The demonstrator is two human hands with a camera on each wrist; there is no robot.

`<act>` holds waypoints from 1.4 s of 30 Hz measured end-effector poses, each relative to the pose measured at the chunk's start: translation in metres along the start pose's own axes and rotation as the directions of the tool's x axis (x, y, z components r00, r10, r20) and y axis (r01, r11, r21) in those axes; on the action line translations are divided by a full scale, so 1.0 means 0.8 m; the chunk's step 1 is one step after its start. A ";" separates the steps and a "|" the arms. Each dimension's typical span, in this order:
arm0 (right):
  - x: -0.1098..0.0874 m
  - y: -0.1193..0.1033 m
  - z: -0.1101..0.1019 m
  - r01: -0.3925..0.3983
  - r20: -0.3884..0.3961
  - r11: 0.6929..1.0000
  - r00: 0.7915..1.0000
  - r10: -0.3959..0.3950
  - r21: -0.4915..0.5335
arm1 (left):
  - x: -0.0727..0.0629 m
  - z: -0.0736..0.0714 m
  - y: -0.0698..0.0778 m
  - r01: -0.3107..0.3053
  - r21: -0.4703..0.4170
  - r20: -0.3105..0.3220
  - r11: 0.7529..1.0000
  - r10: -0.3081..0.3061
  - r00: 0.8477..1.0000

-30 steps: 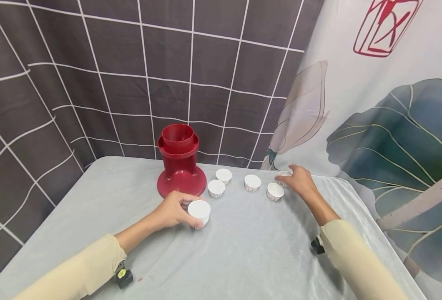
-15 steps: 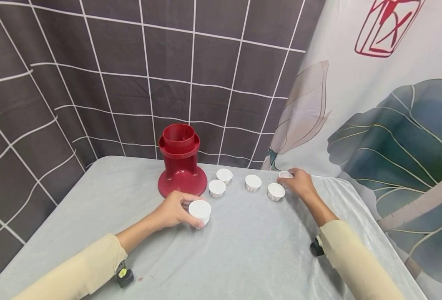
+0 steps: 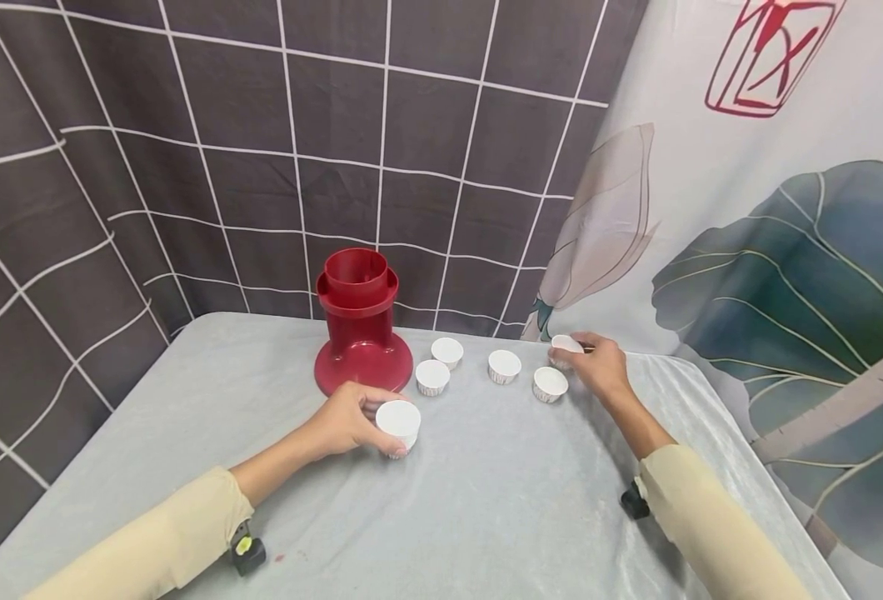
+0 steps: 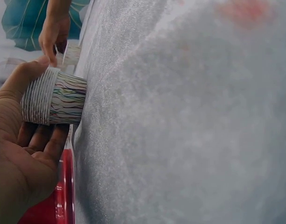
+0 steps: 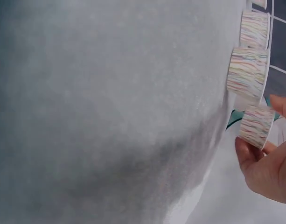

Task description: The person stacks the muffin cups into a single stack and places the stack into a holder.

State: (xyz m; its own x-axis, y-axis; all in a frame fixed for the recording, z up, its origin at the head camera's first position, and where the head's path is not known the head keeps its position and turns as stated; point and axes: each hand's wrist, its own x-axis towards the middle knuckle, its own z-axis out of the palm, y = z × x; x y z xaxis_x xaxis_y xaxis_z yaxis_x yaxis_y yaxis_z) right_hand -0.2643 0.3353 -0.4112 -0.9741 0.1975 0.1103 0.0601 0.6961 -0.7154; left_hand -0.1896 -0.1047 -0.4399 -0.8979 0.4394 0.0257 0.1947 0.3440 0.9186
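Note:
My left hand (image 3: 347,421) grips a stack of nested paper baking cups (image 4: 54,98), white with wavy coloured lines, upright on the table in front of the red stand. At the back right, my right hand (image 3: 599,362) pinches a single baking cup (image 5: 257,125) between thumb and fingers; it is slightly tilted. Close beside that one stands another cup (image 3: 550,383), and a further cup (image 3: 504,366) is to its left. Two more cups, one in front (image 3: 432,377) and one behind (image 3: 447,352), stand between the left hand's stack and the back edge.
A red plastic stand (image 3: 363,362) with a round base and an open cylinder on top is at the back left of the table. Pale cloth covers the table (image 3: 486,500). Dark gridded curtain (image 3: 426,125) hangs behind, and a leaf-printed one (image 3: 786,275) to the right.
My right hand has closed on the rearmost right cup and shifted it slightly left and up, tilting it. The left hand and its stack have stayed in place.

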 end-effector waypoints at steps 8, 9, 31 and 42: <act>-0.009 -0.014 -0.001 0.055 -0.038 0.998 0.998 -0.054 0.041 | 0.002 0.001 0.000 0.008 -0.005 0.001 1.000 -0.008 1.000; -0.011 -0.017 -0.001 0.065 -0.039 0.997 0.997 -0.063 0.045 | 0.002 0.001 0.000 0.013 -0.005 0.000 1.000 -0.013 1.000; -0.054 -0.086 0.033 0.226 0.030 0.965 0.972 -0.232 0.134 | -0.001 -0.001 0.002 0.020 0.004 -0.004 1.000 -0.020 1.000; -0.077 -0.109 0.058 0.251 0.108 0.950 0.956 -0.273 0.184 | 0.000 0.001 0.000 0.001 -0.016 0.001 1.000 -0.001 1.000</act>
State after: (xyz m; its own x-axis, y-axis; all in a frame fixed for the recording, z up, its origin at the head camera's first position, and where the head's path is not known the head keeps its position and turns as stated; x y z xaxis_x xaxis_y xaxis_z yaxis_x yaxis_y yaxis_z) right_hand -0.2196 0.2305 -0.3878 -0.9711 -0.0759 0.2261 -0.2271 0.5839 -0.7794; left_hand -0.1892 -0.1042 -0.4405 -0.8977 0.4399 0.0240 0.1872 0.3315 0.9247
